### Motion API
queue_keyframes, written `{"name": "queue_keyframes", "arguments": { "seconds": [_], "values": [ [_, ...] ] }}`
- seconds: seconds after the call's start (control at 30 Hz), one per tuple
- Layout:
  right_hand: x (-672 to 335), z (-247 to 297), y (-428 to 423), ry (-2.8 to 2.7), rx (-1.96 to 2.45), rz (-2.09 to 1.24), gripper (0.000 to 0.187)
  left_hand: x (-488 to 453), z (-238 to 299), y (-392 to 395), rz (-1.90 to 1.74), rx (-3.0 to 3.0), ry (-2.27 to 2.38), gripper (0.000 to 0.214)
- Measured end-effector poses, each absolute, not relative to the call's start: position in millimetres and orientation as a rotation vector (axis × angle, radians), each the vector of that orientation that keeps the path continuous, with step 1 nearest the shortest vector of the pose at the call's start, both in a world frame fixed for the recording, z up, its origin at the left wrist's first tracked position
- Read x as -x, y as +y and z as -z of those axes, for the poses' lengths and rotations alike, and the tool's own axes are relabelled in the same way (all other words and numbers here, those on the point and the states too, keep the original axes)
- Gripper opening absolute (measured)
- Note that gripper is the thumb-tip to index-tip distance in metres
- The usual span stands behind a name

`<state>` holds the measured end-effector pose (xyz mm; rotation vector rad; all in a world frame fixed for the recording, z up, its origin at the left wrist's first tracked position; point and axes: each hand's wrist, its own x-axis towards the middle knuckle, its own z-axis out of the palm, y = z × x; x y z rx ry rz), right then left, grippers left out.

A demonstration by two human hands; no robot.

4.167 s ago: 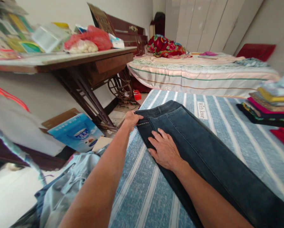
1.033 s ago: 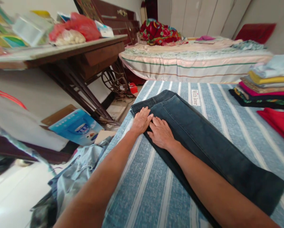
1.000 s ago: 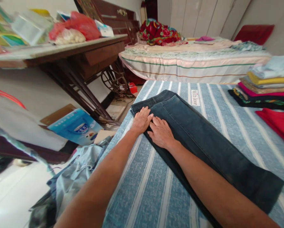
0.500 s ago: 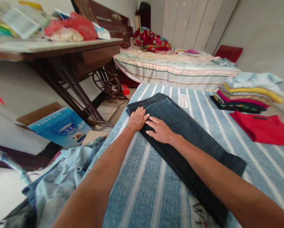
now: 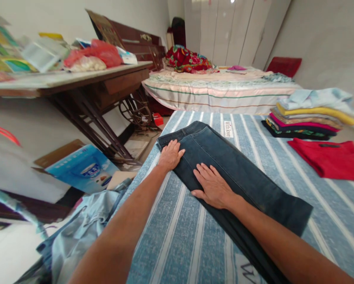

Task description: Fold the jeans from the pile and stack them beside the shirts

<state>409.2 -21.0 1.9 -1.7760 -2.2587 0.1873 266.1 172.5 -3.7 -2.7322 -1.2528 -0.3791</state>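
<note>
A pair of dark blue jeans (image 5: pixel 242 177) lies folded lengthwise on a blue bedsheet with white stripes (image 5: pixel 189 240). My left hand (image 5: pixel 170 154) rests flat on the jeans near the waistband, fingers stretched out. Flat on the denim lower down the leg lies my right hand (image 5: pixel 213 185), fingers spread. Neither hand grips the cloth.
A stack of folded clothes (image 5: pixel 311 114) and a red shirt (image 5: pixel 327 157) lie at the right of the sheet. Crumpled light blue denim (image 5: pixel 79 232) hangs off the left edge. A cluttered sewing table (image 5: pixel 76 79) stands left, another bed (image 5: pixel 221 88) behind.
My right hand has slid down the jeans leg, away from my left hand. The camera view has lifted and turned right, showing the red shirt and the jeans' hem.
</note>
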Motion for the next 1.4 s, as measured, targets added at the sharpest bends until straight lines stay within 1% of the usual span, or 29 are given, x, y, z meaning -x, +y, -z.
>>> {"name": "queue_keyframes", "arguments": {
  "seconds": [0.2, 0.33, 0.47, 0.6, 0.77, 1.0, 1.3, 1.4],
  "values": [
    [-410, -8, -21, -2.218, 1.738, -0.262, 0.074, -264, -2, 187, 0.254, 2.732, -1.234, 0.049],
    [-410, -11, -20, -2.191, 1.718, -0.304, 0.075, -268, -16, 197, 0.159, 2.724, -1.236, 0.049],
    [-411, -14, -20, -2.175, 1.714, -0.349, 0.075, -285, -34, 182, 0.182, 2.664, -1.232, 0.047],
    [-410, -15, -20, -2.157, 1.711, -0.375, 0.076, -303, -42, 162, 0.250, 2.664, -1.070, 0.046],
    [-409, -13, -20, -2.145, 1.699, -0.380, 0.074, -299, -28, 165, 0.237, 2.643, -1.073, 0.051],
    [-407, -16, -19, -2.126, 1.714, -0.417, 0.073, -285, -1, 175, 0.310, 2.669, -1.165, 0.050],
    [-407, -14, -18, -2.153, 1.753, -0.466, 0.075, -286, 4, 173, 0.328, 2.663, -1.168, 0.050],
    [-407, -13, -18, -2.154, 1.762, -0.454, 0.073, -286, 4, 172, 0.341, 2.671, -1.170, 0.051]
  ]
}}
